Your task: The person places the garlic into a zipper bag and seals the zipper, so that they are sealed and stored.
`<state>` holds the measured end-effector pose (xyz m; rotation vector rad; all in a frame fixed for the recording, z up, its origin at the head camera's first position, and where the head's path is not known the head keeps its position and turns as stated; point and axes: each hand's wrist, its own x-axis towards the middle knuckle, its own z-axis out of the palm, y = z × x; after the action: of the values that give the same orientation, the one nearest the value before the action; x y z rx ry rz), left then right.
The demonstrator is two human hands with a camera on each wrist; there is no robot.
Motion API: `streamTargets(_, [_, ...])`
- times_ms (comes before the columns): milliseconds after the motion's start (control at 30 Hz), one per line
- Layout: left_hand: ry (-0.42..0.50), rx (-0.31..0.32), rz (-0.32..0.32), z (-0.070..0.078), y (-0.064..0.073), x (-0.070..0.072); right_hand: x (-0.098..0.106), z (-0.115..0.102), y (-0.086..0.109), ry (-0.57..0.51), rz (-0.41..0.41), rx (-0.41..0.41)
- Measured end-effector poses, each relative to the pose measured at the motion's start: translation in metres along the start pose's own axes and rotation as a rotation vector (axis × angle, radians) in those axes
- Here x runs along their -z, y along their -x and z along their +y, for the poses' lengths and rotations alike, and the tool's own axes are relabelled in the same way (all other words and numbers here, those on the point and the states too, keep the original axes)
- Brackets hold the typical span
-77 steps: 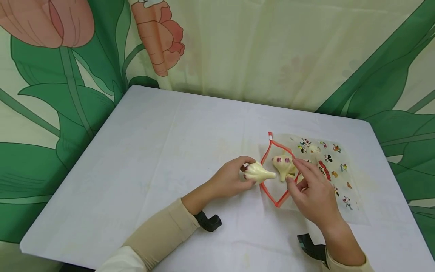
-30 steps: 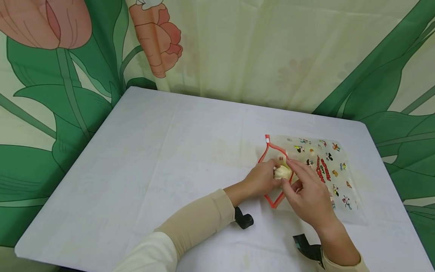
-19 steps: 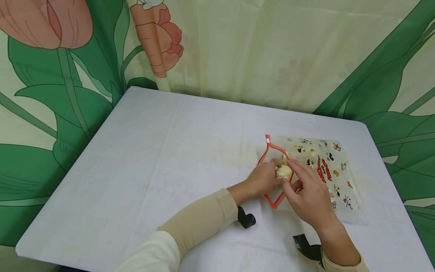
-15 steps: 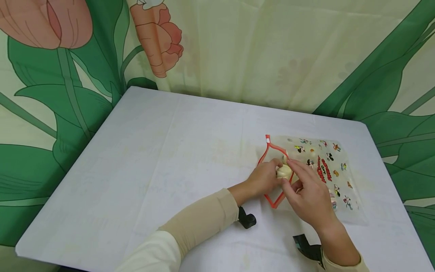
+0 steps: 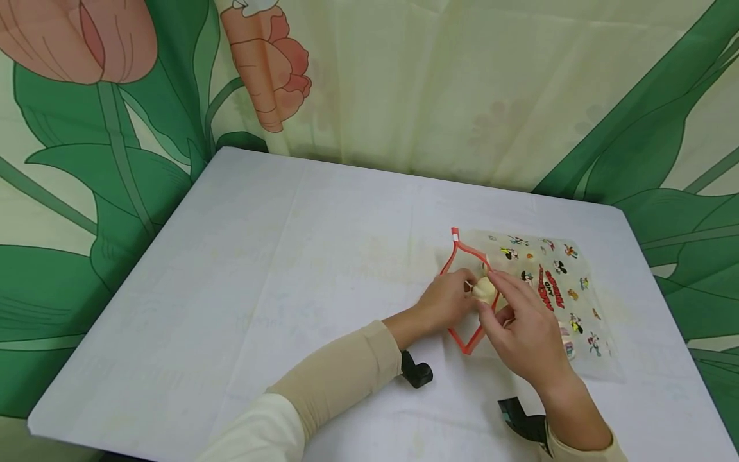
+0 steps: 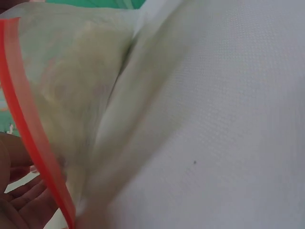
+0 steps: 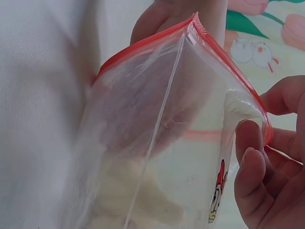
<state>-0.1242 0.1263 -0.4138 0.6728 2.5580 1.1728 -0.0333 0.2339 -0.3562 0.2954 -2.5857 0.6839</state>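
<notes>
A clear zip bag (image 5: 522, 240) with a red-edged mouth and cartoon prints lies on its side on the table. My right hand (image 5: 528, 327) pinches the bag's red rim between thumb and fingers, holding the mouth apart. My left hand (image 5: 447, 300) reaches into the mouth. Just beyond its fingertips is a pale garlic bulb (image 5: 485, 290); a small gap shows between the fingers and the bulb. In the right wrist view the left hand (image 7: 152, 105) shows through the plastic, above the pale bulb (image 7: 133, 191). Another garlic bulb is partly visible behind, inside the bag.
A white cloth covers the table (image 5: 288, 269), which stretches away to the left of the bag. Behind it hangs a curtain (image 5: 416, 83) with printed flowers. Black camera mounts (image 5: 417, 372) stick out from both wrists.
The left hand carried the garlic bulb rightward into the bag's mouth. Just now it drew back slightly while the bulb sits deeper. The right hand kept its grip on the rim.
</notes>
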Motion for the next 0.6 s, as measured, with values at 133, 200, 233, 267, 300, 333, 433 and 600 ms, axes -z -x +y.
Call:
streamTargets(133, [0.074, -0.032, -0.017, -0.004, 0.002, 0.007, 0.001, 0.001, 0.000, 0.002, -0.004, -0.006])
streamTargets(200, [0.125, -0.044, -0.043, -0.007, 0.003, 0.011, 0.000, 0.001, 0.000, 0.004, -0.005, -0.011])
streamTargets(233, [0.149, -0.048, -0.056, -0.008, 0.004, 0.014, 0.000, 0.001, 0.000, 0.005, -0.007, -0.013])
streamTargets(267, [0.168, -0.049, -0.068, -0.009, 0.005, 0.016, 0.000, 0.001, 0.000, 0.006, -0.008, -0.015])
streamTargets(300, [0.183, -0.052, -0.079, -0.011, 0.005, 0.019, 0.000, 0.001, 0.000, 0.006, -0.011, -0.017])
streamTargets(333, [0.195, -0.054, -0.087, -0.012, 0.006, 0.022, 0.000, 0.001, 0.000, 0.005, -0.013, -0.021])
streamTargets(433, [0.224, -0.062, -0.087, -0.016, 0.008, 0.030, 0.000, 0.001, 0.000, 0.005, -0.019, -0.025])
streamTargets(600, [0.280, -0.084, -0.043, -0.023, 0.010, 0.044, -0.001, 0.001, 0.000, 0.009, -0.023, -0.022])
